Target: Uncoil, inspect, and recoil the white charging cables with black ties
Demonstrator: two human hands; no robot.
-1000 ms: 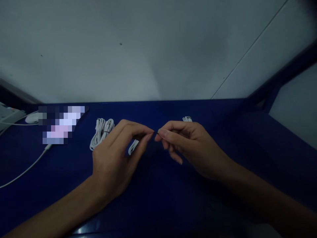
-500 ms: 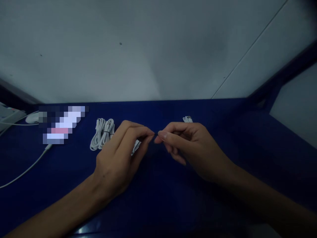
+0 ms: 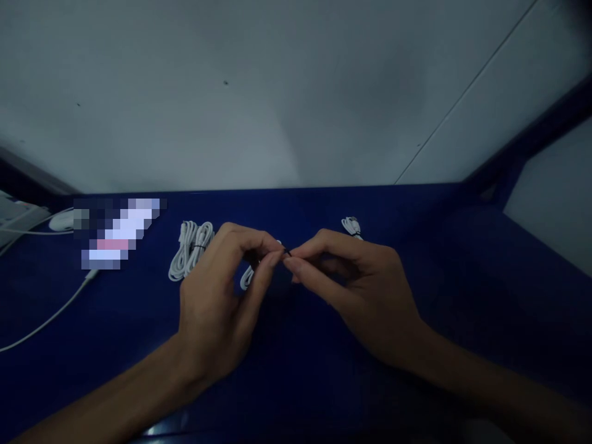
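Note:
My left hand (image 3: 226,296) and my right hand (image 3: 365,290) meet near the middle, each with thumb and forefinger pinched. Between their fingertips shows a short, thin black twist tie (image 3: 287,251), mostly covered by the fingers. Beyond and beneath my left hand lies a coiled white cable (image 3: 247,279), partly hidden by the fingers. To the left are bundled white cables (image 3: 187,253), one bound with a black tie. Another small white cable bundle (image 3: 351,227), also with a black band, rests just behind my right hand.
A glossy blue tabletop (image 3: 300,370) runs back to a grey-white wall (image 3: 231,135). On the left lies a blurred-out lit device (image 3: 124,228) with a white cord (image 3: 55,324) plugged into it. A white power strip (image 3: 23,219) sits at the far left edge.
My fingertips have come closer together, with the right hand turned and both now pinching the black tie. More of the coiled cable under my left hand and the right-hand bundle shows.

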